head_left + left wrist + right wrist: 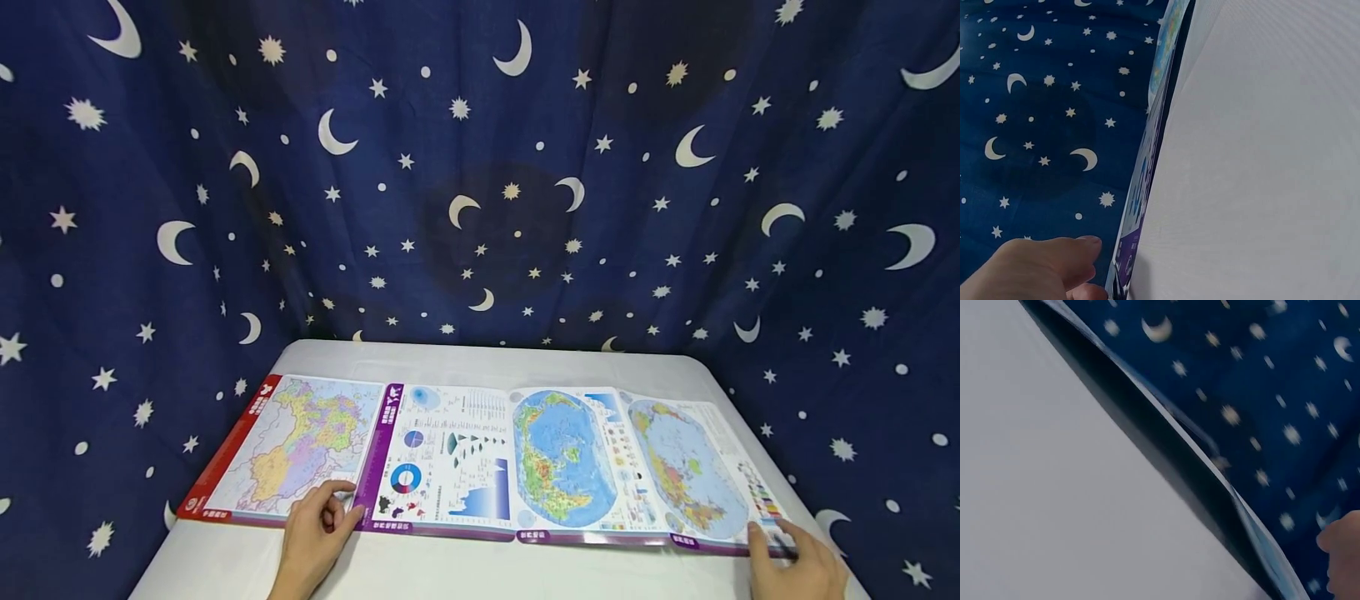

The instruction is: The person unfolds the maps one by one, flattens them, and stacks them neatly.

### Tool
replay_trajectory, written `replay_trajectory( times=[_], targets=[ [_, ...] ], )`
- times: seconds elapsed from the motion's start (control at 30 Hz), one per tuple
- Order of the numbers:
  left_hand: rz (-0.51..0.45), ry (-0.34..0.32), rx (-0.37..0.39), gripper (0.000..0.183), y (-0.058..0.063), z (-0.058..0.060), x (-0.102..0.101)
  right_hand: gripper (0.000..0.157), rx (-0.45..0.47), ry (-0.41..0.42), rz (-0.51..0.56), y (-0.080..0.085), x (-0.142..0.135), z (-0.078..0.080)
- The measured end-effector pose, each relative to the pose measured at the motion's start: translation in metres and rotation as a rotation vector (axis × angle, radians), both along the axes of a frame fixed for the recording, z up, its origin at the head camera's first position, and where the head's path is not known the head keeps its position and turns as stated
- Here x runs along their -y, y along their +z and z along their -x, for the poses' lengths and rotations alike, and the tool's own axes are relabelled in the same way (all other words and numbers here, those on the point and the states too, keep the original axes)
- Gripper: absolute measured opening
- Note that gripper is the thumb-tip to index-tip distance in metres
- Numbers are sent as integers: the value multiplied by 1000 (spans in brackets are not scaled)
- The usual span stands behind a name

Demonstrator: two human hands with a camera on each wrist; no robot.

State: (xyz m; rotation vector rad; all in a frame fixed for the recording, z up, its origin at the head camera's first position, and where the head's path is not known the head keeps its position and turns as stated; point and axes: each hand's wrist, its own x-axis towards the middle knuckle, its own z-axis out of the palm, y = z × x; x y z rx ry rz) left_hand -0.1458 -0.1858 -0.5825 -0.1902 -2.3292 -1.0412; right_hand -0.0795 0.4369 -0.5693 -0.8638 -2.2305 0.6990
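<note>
A long fold-out map (468, 492) of several panels lies spread across the white table. Its left panel has a red border and a coloured country map; purple strips edge the others, with charts and two world maps. My left hand (315, 525) rests at the lower front of the map, thumb and bent index finger over the purple strip beside the red-bordered panel. At the far right lower corner, my right hand (798, 567) touches the map with thumb and index finger on its top side. In the right wrist view, the map's edge (1172, 419) stands raised above the tabletop, with shadow beneath.
The white table (480, 358) shows behind the map and as a wide band in front of it. A dark blue curtain (510, 167) with moons and stars hangs round the table's back and both sides.
</note>
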Motion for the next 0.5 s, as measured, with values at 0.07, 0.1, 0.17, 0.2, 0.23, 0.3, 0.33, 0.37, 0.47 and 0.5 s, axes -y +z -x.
replay_trajectory(
  times=[0.07, 0.1, 0.17, 0.2, 0.23, 0.3, 0.33, 0.37, 0.47, 0.5],
  targets=[
    [-14, 12, 13, 35, 0, -1, -1, 43, -81, 28, -27, 1, 21, 2],
    [-28, 17, 19, 35, 0, -1, -1, 41, -101, 48, -36, 2, 33, 3],
    [-56, 32, 18, 33, 0, -2, -1, 36, -163, 116, -79, 2, 58, 7],
    [-66, 44, 17, 32, 0, -2, -1, 35, -189, 161, -109, 2, 71, 9],
    [-78, 58, 15, 32, 0, -2, 0, 35, -210, 204, -144, 2, 84, 11],
    [-102, 79, 9, 30, 1, -2, 1, 36, -255, 292, -206, 1, 106, 15],
    [-107, 89, 6, 30, 1, -1, 1, 37, -276, 335, -229, 1, 116, 18],
    [-109, 97, 3, 29, 1, -1, 2, 37, -301, 377, -245, 1, 126, 20],
    [-115, 107, -2, 30, 1, -1, 3, 36, -344, 468, -271, -1, 152, 26],
    [-113, 111, -3, 29, 1, 0, 3, 36, -359, 497, -270, -1, 161, 27]
  ],
)
